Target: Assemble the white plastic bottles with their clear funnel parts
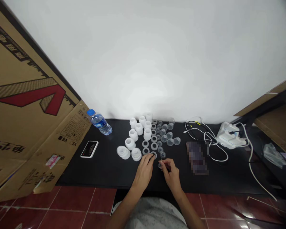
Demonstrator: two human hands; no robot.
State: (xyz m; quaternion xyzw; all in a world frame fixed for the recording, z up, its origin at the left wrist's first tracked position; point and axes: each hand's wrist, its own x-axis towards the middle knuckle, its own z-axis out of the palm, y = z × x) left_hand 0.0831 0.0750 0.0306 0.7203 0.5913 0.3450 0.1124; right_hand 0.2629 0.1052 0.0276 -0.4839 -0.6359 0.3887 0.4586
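head view: the left hand (144,170) lies palm down and loosely spread on the black table (105,168), fingertips touching a translucent plastic ring (153,155). just beside it, the right hand (172,174) pinches a small clear plastic cap (160,165). the brown cardboard box (26,127) bears a red v-shaped mark; its other print is unreadable.

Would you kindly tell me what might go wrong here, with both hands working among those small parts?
1. The left hand touches a ring at the end of tight rows; a nudge might scatter the neighbouring rings.
2. The small clear cap in the right hand is near the front edge of the table and may drop to the tiled floor.
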